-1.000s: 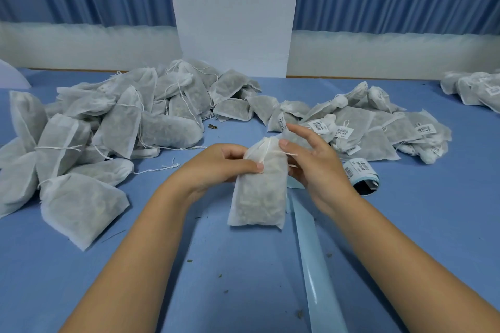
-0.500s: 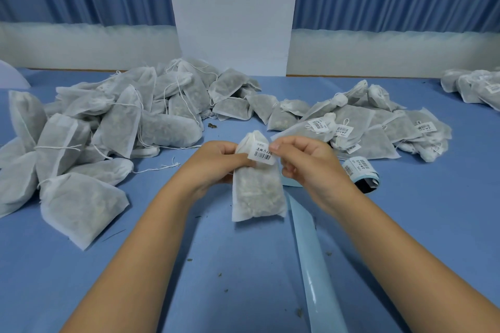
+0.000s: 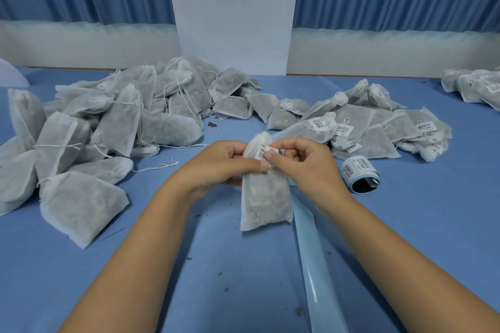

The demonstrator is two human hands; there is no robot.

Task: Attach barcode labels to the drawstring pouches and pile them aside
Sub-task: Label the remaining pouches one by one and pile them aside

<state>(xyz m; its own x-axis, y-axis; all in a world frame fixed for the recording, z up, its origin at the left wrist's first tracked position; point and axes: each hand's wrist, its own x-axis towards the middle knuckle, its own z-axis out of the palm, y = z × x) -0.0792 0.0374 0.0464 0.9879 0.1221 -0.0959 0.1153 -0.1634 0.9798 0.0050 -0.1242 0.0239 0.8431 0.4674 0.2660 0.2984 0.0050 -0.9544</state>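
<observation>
A white drawstring pouch [image 3: 265, 200] hangs upright above the blue table, held near its gathered top. My left hand [image 3: 216, 167] grips the pouch's neck from the left, thumb on the front. My right hand [image 3: 305, 165] pinches a barcode label [image 3: 266, 151] against the pouch's neck. Part of the label is hidden under my thumbs. A roll of barcode labels [image 3: 359, 174] lies on the table just right of my right hand.
A large heap of unlabelled pouches [image 3: 102, 132] fills the left side. Labelled pouches [image 3: 373, 127] are piled at the right, and more [image 3: 476, 86] lie at the far right edge. A pale blue backing strip [image 3: 316, 273] runs toward the near table edge.
The label came onto the pouch's neck and my right thumb now presses it there. The pouch has been lifted and turned slightly upright between both hands.
</observation>
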